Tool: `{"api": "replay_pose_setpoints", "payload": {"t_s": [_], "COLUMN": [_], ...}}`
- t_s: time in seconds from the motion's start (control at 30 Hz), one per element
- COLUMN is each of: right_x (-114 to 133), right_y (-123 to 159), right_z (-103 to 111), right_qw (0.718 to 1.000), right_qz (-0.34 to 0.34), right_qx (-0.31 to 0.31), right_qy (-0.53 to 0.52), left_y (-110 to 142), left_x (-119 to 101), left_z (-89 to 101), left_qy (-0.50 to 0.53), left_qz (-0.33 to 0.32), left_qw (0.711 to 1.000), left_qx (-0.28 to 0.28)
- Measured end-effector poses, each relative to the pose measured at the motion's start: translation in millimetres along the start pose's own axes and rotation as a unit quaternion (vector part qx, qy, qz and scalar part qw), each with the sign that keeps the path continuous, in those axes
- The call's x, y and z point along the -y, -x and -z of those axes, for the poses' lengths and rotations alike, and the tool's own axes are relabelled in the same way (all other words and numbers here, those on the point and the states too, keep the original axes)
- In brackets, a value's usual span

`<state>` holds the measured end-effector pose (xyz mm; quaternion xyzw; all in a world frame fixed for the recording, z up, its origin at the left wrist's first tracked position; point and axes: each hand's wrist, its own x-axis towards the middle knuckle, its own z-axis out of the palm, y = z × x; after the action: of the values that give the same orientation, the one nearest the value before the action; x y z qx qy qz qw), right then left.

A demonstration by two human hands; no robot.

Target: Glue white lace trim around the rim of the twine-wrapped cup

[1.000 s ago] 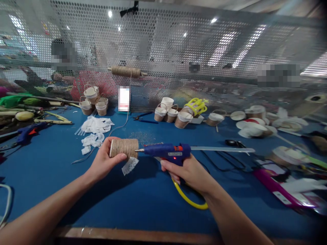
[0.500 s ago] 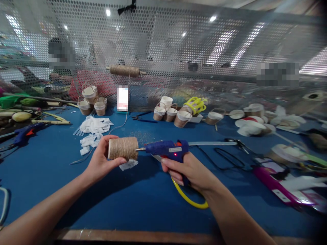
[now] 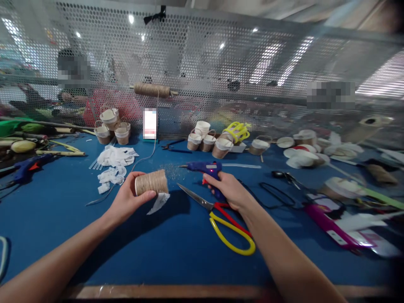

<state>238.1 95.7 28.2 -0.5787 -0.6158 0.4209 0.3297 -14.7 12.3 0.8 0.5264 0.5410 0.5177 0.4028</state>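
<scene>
Lying on its side, a paper cup wrapped in brown twine (image 3: pixel 152 182) is gripped by my left hand (image 3: pixel 133 192). Under it a piece of white lace ribbon (image 3: pixel 159 203) hangs or lies; I cannot tell whether it is attached. My right hand (image 3: pixel 229 188) is closed round the handle of a blue glue gun (image 3: pixel 205 166), whose nozzle points left, apart from the cup. A clear glue stick (image 3: pixel 241 166) sticks out of its back. Below the right hand, scissors with red and yellow handles (image 3: pixel 232 242) lie on the blue table (image 3: pixel 151 256).
White lace (image 3: pixel 115 156) lies left of centre. Small twine-wrapped buckets (image 3: pixel 122 135) stand at the back, with pliers (image 3: pixel 175 148) between groups. A twine roll (image 3: pixel 152 90) hangs on the mesh screen. Another glue gun (image 3: pixel 27 167) is at left, a purple device (image 3: pixel 328 225) at right.
The glue gun has drawn away from the twine-wrapped cup, moving back and up to the right. The scissors beneath it now show fully. My left hand still holds the cup, slightly tilted.
</scene>
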Motion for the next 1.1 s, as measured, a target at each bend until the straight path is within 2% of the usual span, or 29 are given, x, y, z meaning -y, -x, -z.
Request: {"api": "replay_pose_setpoints", "payload": {"t_s": [0.13, 0.27, 0.43, 0.5, 0.6, 0.63, 0.67, 0.73, 0.83, 0.9, 0.93, 1.0, 1.07, 1.1], "right_x": [-13.7, -20.5, -2.8, 11.3, 29.3, 32.8, 34.6, 33.7, 25.6, 19.8, 17.6, 15.1, 14.6, 14.9], "right_y": [-24.5, -39.0, -29.0, -14.9, 8.8, 15.4, 20.9, 27.8, 29.9, 28.4, 27.5, 26.3, 26.4, 26.9], "right_z": [-0.7, -3.6, -8.8, -15.2, -30.9, -36.9, -42.6, -51.9, -57.8, -56.9, -55.5, -52.4, -49.8, -49.0], "right_qw": [0.996, 0.990, 0.988, 0.990, 0.991, 0.989, 0.978, 0.972, 0.972, 0.971, 0.971, 0.971, 0.971, 0.971], "right_qz": [-0.011, -0.003, 0.055, 0.074, 0.076, 0.068, 0.039, 0.024, 0.006, -0.002, -0.003, 0.000, 0.005, 0.007], "right_qx": [-0.026, -0.038, -0.044, -0.010, 0.086, 0.131, 0.184, 0.185, 0.152, 0.131, 0.121, 0.100, 0.086, 0.081], "right_qy": [0.082, 0.135, 0.139, 0.116, 0.062, 0.021, -0.087, -0.143, -0.180, -0.198, -0.205, -0.216, -0.222, -0.223], "left_y": [-0.5, 0.9, -0.2, -3.0, -8.2, -9.4, -10.2, -10.7, -16.3, -30.7, -42.7, -76.0, -117.7, -139.3], "left_x": [-1.2, 0.1, 1.0, -0.3, -1.6, -1.8, -2.0, -3.2, -9.1, -15.8, -19.5, -26.8, -32.7, -34.8], "left_z": [0.4, -0.6, -0.8, -0.9, -2.7, -3.8, -4.9, -6.5, -4.5, 0.5, 4.1, 12.3, 20.6, 24.1], "left_qy": [0.029, 0.032, -0.011, -0.023, -0.040, -0.047, -0.056, -0.085, -0.153, -0.199, -0.221, -0.260, -0.335, -0.352], "left_qz": [0.023, 0.021, 0.012, 0.008, -0.014, -0.025, -0.034, -0.049, -0.084, -0.128, -0.149, -0.192, -0.226, -0.227], "left_qw": [0.999, 0.999, 0.997, 0.995, 0.993, 0.991, 0.990, 0.986, 0.971, 0.956, 0.951, 0.941, 0.915, 0.908], "left_qx": [-0.004, 0.023, 0.074, 0.092, 0.114, 0.122, 0.128, 0.138, 0.163, 0.173, 0.159, 0.098, 0.000, -0.029]}}
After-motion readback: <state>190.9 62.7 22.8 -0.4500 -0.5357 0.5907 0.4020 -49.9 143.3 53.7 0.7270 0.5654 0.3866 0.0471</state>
